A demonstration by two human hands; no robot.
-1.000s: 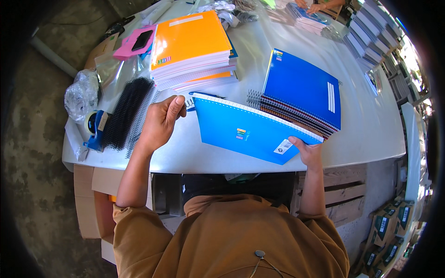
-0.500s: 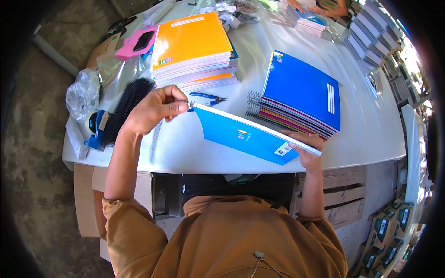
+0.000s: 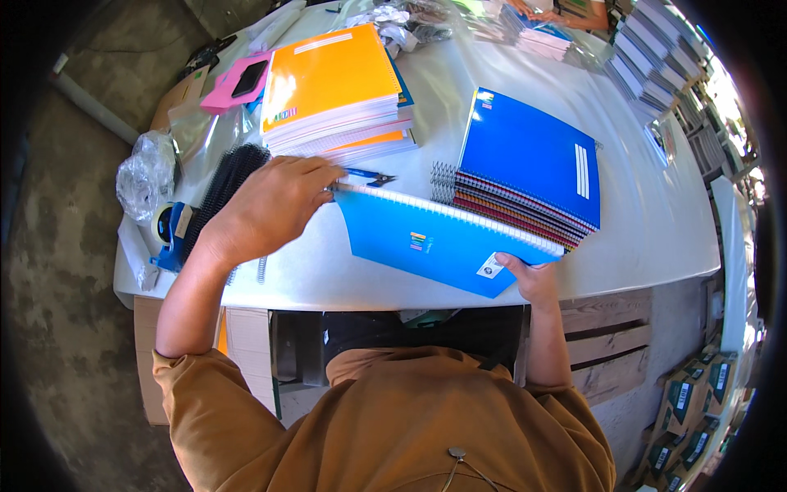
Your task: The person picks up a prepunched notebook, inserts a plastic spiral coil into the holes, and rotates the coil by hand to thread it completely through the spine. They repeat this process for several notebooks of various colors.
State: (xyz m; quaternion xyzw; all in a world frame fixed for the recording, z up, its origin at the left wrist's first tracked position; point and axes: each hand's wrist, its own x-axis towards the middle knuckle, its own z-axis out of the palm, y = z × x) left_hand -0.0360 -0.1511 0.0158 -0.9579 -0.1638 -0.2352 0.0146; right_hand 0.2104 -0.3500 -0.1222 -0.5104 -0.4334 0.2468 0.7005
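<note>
A light blue notebook (image 3: 426, 238) is tilted above the table's near side, its pale edge with a row of binding holes facing up. My right hand (image 3: 537, 277) grips its right end, thumb on the blue cover. My left hand (image 3: 266, 201) is closed at the left end of that edge, pinching the end of the spiral wire; its back hides most of the fingertips. Just beyond lie blue-handled pliers (image 3: 373, 175), partly covered by the hand. A stack of dark blue spiral notebooks (image 3: 529, 156) stands behind the held one, loose coils jutting from its left side.
Orange-covered notebooks (image 3: 328, 78) are piled at the back left, beside a black phone (image 3: 250, 78) on pink sheets. Black coils (image 3: 234, 176), a blue tape dispenser (image 3: 170, 238) and crumpled plastic (image 3: 146, 176) lie left. Another person's hands (image 3: 545, 15) work at the far side, near stacked books (image 3: 648, 66).
My left hand has turned over, its back now uppermost, at the notebook's left end. The notebook's cover faces me more, and my right thumb has come onto its front.
</note>
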